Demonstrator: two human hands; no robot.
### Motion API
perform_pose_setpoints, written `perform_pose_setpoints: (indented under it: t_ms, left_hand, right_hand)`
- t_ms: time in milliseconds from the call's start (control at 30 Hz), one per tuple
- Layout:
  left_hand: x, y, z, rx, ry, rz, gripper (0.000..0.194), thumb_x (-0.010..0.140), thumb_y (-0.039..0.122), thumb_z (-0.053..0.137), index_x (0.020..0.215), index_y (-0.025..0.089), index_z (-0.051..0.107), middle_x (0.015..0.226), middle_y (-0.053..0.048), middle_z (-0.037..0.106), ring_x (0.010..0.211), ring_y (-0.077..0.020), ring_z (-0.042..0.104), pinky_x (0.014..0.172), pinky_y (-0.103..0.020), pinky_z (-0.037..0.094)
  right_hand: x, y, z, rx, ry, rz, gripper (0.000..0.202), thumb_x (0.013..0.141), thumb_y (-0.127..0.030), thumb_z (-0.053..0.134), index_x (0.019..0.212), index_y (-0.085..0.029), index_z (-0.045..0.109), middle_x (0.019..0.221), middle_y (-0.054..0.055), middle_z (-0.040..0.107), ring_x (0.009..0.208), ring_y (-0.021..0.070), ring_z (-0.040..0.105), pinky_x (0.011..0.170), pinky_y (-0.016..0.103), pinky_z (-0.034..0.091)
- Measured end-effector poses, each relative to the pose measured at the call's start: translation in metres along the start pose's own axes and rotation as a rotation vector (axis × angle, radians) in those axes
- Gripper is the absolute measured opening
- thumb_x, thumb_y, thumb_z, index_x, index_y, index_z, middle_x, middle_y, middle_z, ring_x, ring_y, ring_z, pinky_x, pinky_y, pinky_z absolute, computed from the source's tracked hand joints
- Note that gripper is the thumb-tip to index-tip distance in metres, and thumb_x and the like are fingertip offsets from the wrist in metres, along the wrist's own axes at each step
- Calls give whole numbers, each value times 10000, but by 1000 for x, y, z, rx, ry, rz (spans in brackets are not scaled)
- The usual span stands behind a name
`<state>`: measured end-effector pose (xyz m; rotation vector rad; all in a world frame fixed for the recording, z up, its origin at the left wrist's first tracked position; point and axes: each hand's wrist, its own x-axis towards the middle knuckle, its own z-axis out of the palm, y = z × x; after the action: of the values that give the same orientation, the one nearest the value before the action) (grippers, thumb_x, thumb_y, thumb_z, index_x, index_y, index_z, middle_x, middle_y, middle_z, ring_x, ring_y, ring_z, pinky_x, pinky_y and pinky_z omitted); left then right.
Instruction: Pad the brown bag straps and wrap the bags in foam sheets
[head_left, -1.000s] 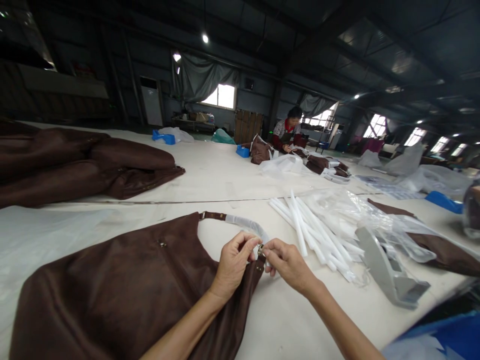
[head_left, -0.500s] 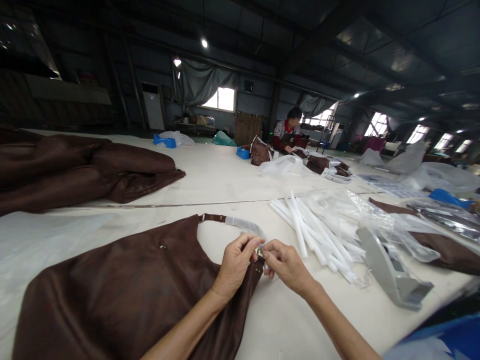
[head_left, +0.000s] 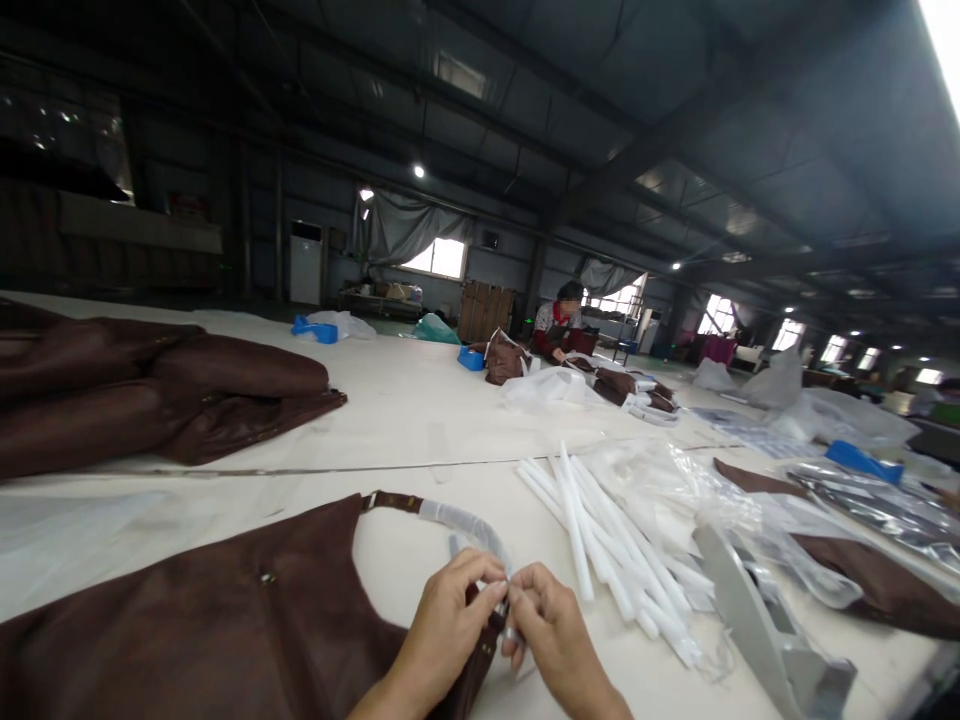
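A brown leather handbag (head_left: 300, 590) lies on the table in front of me, its body running off the lower left. Its curved shoulder strap (head_left: 465, 520) is wrapped in translucent plastic and joins the bag by metal hardware at the far end. My left hand (head_left: 454, 620) and my right hand (head_left: 551, 630) meet at the strap's near end, both with fingers pinched on it. The fingertips hide most of the detail there. A bit of something grey and shiny shows beneath the right fingers; I cannot make out what it is.
White foam tubes (head_left: 607, 540) lie right of my hands, beside clear plastic bags (head_left: 675, 490) and a grey tape dispenser (head_left: 776, 625). More brown bags (head_left: 165, 385) are piled at left. Across the white table (head_left: 405, 400), a person (head_left: 559, 320) works among brown bags.
The view has tilted up and shifted, so the bag and hands appear lower and further left. Both hands stay pinched at the same end of the strap.
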<state>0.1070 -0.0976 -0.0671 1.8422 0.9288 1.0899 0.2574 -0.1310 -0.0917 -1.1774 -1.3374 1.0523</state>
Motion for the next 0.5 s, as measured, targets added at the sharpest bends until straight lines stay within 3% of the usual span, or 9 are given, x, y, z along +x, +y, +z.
perform_pose_setpoints:
  t_ms: [200, 333, 500]
  left_hand:
    - [-1, 3, 2, 23, -19, -3, 235, 876, 388, 527, 814, 202, 657, 883, -45, 655, 777, -210, 597, 726, -303, 446]
    - [1, 6, 2, 18, -92, 27, 275, 888, 381, 507, 772, 201, 680, 861, -52, 670, 835, -221, 615, 781, -303, 447]
    - [1, 5, 4, 100, -32, 37, 299, 899, 371, 471, 718, 200, 637, 777, -48, 637, 773, -219, 600, 734, -305, 432]
  right_hand:
    - [-2, 4, -1, -42, -10, -43, 502, 858, -690, 501, 852, -188, 490, 536, -40, 561, 441, 105, 555, 399, 184, 429]
    - [-4, 3, -1, -42, -10, -54, 490, 874, -676, 486, 864, -186, 496, 545, -39, 560, 443, 103, 550, 403, 182, 421]
    - [-6, 1, -4, -74, 4, -39, 452, 887, -644, 487, 855, -193, 488, 568, -35, 571, 437, 99, 540, 407, 184, 405]
